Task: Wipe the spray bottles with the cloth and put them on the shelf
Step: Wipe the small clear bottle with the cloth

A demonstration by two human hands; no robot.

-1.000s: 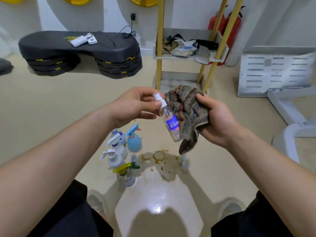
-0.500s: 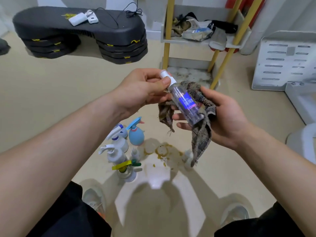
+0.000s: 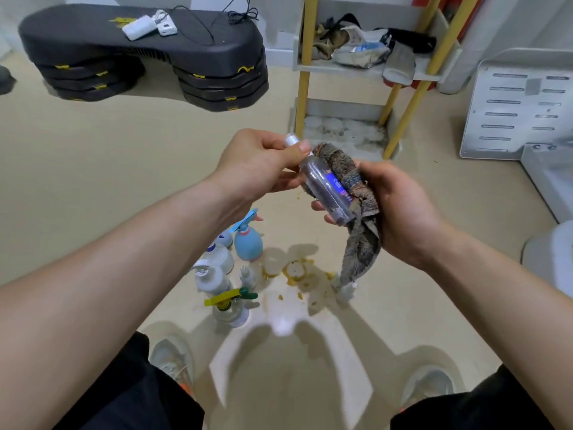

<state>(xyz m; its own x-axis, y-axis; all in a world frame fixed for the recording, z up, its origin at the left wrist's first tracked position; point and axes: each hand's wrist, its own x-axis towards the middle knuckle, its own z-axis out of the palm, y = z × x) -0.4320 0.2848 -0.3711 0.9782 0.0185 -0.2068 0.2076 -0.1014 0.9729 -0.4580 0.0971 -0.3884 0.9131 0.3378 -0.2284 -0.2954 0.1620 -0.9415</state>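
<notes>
Small clear bottle [image 3: 325, 187]: mid-wipe, cap pinched in left hand [image 3: 257, 169], body against cloth [image 3: 359, 240] gripped by right hand [image 3: 400, 209]. Other spray bottles [image 3: 229, 274]: standing on floor [image 3: 139, 156], apparently unwiped. Shelf [image 3: 341, 69]: no bottles visible.

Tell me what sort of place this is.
Probably a storage corner of a gym: stacked black step platforms sit on the beige floor, a yellow-posted shelf holds rags, and spray bottles stand grouped on the floor.

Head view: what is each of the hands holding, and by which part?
The left hand pinches the bottle by its white cap end. The right hand grips the cloth by its bunched upper part, pressed against the bottle's body.
</notes>
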